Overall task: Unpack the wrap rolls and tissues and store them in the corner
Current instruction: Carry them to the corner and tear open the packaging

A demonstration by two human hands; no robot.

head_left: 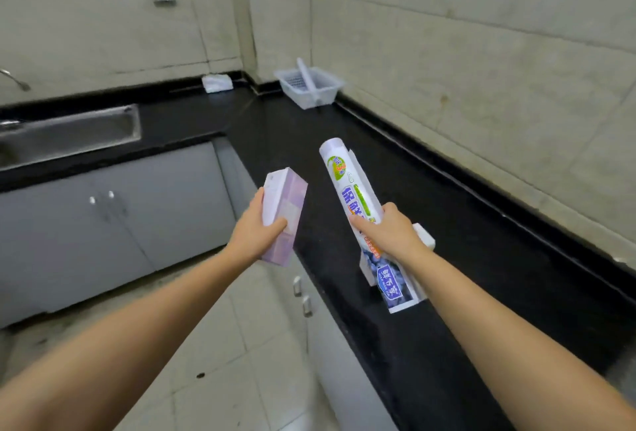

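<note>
Fingers of the right hand wrap around a wrap roll, its long axis pointing up and away toward the far corner, lower end near the opened box lying on the black counter. Left hand clasps a purple tissue box out over the counter's edge, tilted the same way. Carrying seems under way; next, both need setting down beside the white basket in the corner.
</note>
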